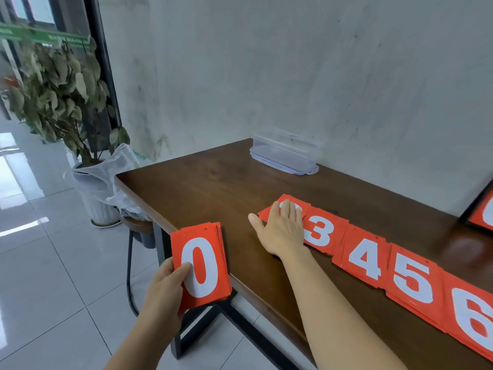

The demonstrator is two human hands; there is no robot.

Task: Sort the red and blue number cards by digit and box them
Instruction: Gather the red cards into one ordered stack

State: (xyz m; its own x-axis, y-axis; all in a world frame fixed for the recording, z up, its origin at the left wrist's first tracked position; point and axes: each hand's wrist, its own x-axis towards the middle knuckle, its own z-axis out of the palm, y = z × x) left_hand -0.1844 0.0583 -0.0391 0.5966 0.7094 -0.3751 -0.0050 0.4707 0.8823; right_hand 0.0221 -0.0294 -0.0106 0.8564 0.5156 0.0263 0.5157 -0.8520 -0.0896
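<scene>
My left hand (pixel 165 287) grips a stack of red cards (pixel 201 265) with a white 0 on top, held over the table's left front edge. My right hand (pixel 281 229) lies flat, fingers straight, on a red card pile (pixel 292 205) at the left end of a row; its digit is mostly hidden. To the right run red piles showing 3 (pixel 320 232), 4 (pixel 365 257), 5 (pixel 414 279) and 6 (pixel 474 319). A clear plastic box (pixel 286 152) stands at the back of the table by the wall.
The dark wooden table (pixel 208 190) stands against a grey wall. A black-framed red card (pixel 480 212) lies at the right edge. A stool (pixel 138 225), a potted plant (pixel 58 84) and a plastic-wrapped pot (pixel 101 188) stand on the tiled floor to the left.
</scene>
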